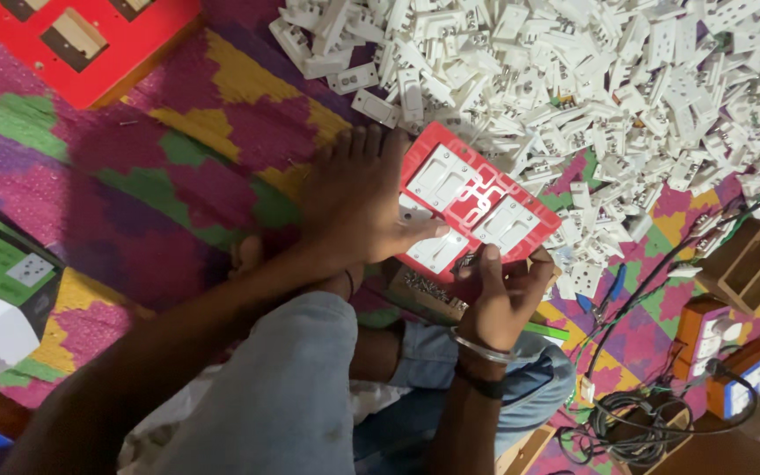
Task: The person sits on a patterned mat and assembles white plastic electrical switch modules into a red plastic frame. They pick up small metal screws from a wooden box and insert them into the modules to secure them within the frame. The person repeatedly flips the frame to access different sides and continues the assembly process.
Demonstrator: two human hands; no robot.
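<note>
Left hand (354,198) lies flat, fingers extended, pressing the left edge of the red switch plate (472,200), which rests on the patterned mat (222,132) below the pile of white switch parts (573,79). Right hand (503,295) grips the plate's lower edge, fingers curled over it, above a box of screws (424,295).

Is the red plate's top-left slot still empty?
No, the red plate has a white switch module seated there, beside the left hand.
</note>
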